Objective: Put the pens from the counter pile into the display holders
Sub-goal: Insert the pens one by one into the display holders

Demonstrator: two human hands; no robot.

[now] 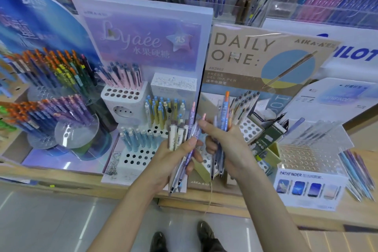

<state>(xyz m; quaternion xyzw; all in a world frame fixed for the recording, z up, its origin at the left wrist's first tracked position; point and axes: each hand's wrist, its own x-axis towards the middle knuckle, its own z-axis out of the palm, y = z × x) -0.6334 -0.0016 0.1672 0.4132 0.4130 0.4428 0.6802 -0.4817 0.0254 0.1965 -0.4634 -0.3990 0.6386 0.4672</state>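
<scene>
Head view: two bare hands meet in front of the displays. The left hand [173,161] curls its fingers round a bundle of cream and lilac plastic pens [184,145], tips pointing down; their exact number cannot be told. The right hand [229,145] grips a second bundle of blue and lilac pens [224,112], one of them orange-topped, while its forefinger and thumb stretch across to the upper end of the left bundle; whether they pinch a pen there cannot be told. Behind the hands stands a white stepped cardboard holder [139,155] with three perforated tiers, each part filled with pens. To the right sits a clear acrylic holder [306,157]. At the far right a loose pile of pastel blue and purple pens [358,172] lies on the wooden counter [347,206]. Two dark shoes [159,241] show below.
</scene>
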